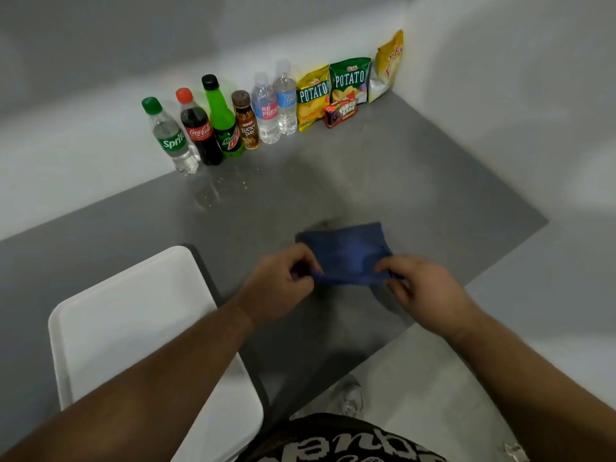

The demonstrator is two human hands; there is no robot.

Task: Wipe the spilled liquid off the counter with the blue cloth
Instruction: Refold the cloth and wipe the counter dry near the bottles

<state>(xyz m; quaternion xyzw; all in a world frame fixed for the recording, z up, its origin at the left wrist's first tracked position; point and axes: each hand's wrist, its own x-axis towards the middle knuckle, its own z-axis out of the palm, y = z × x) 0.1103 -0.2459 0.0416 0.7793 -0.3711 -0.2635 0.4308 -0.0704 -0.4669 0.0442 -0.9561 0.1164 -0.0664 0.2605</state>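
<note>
Head view shows both hands pinching the near edge of a folded blue cloth (345,253), left hand (281,285) at its left corner, right hand (423,288) at its right. It lies on the grey tabletop (416,181), well short of scattered clear droplets (223,188) before a row of bottles (216,121).

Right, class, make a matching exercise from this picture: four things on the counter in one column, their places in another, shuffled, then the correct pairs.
Things
1. blue cloth
2. white tray
3. Sprite bottle
4. spilled drops

Places
A. left end of the bottle row
B. held at its near edge by both hands
C. near left part of the counter
D. on the counter just in front of the bottles

Pairs: 1-B, 2-C, 3-A, 4-D
</note>
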